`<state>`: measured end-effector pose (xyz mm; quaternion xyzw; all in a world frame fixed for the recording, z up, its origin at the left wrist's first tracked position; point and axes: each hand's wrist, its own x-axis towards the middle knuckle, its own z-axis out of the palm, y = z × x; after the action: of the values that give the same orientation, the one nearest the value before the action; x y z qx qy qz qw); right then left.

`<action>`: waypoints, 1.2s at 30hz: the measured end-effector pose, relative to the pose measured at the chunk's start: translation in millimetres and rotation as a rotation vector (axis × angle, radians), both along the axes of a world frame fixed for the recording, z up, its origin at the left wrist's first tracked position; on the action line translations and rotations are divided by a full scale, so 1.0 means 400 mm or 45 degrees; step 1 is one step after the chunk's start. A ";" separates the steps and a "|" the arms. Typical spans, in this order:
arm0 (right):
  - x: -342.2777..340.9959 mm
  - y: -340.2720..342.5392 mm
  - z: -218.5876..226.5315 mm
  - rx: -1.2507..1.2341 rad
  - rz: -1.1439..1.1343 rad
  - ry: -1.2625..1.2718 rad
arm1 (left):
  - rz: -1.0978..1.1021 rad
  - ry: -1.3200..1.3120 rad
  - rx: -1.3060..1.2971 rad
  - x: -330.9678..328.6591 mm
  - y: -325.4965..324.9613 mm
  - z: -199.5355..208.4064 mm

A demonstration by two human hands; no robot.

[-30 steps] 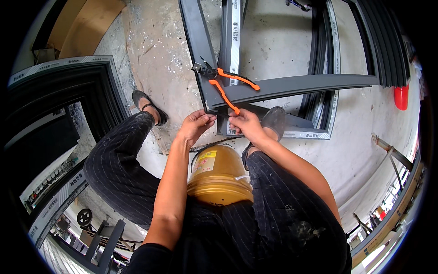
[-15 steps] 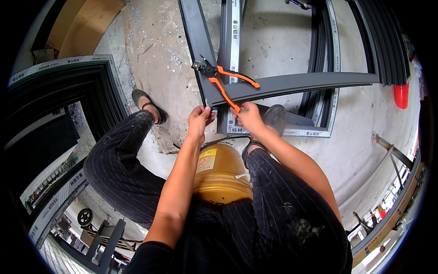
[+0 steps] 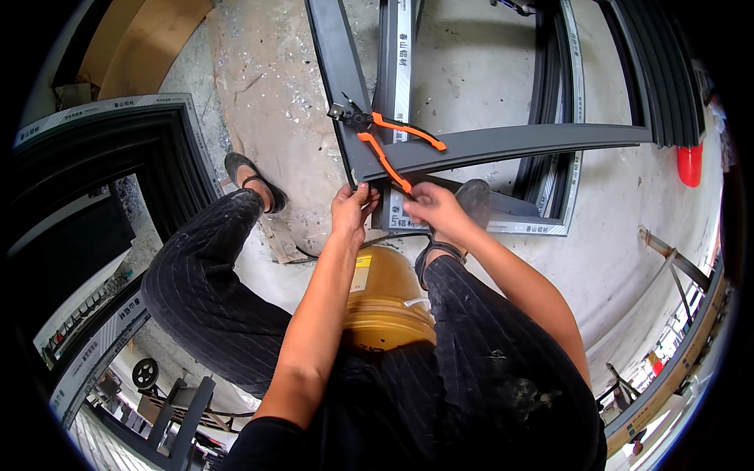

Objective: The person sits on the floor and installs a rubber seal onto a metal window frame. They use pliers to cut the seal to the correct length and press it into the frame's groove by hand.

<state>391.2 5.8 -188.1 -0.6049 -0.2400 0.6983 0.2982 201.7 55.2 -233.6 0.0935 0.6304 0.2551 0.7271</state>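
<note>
A dark grey metal frame (image 3: 503, 145) lies ahead of me, its near corner pointing toward my hands. Across that corner rests a pair of cutting pliers with orange handles (image 3: 385, 163), its jaws spread at the far left. Right under the corner, my left hand (image 3: 351, 210) is closed, thumb up against the frame's edge; what it pinches is hidden. My right hand (image 3: 440, 210) is closed too, fingers curled just below the tip of the nearer orange handle, slightly blurred. Anything between those fingers is too small to make out. A thin black strip (image 3: 393, 235) curves below both hands.
A yellow-brown bucket (image 3: 385, 294) stands between my legs. More wrapped dark frames (image 3: 400, 47) lie beneath the grey one, and others (image 3: 157, 133) stand at left. Brown cardboard (image 3: 149, 47) is at the far left, a red object (image 3: 690, 165) at the right.
My right hand has shifted slightly right and down, away from the handle tip. My left hand has moved a little right along the corner. The pliers have barely moved.
</note>
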 end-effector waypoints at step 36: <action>0.760 0.112 0.118 0.525 0.537 -1.858 | 0.202 0.041 -0.020 0.015 -0.021 0.006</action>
<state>695.1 50.8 -140.8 -0.7848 -0.6094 0.1080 0.0328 207.8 46.9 -231.1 0.0416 0.6494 0.3057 0.6950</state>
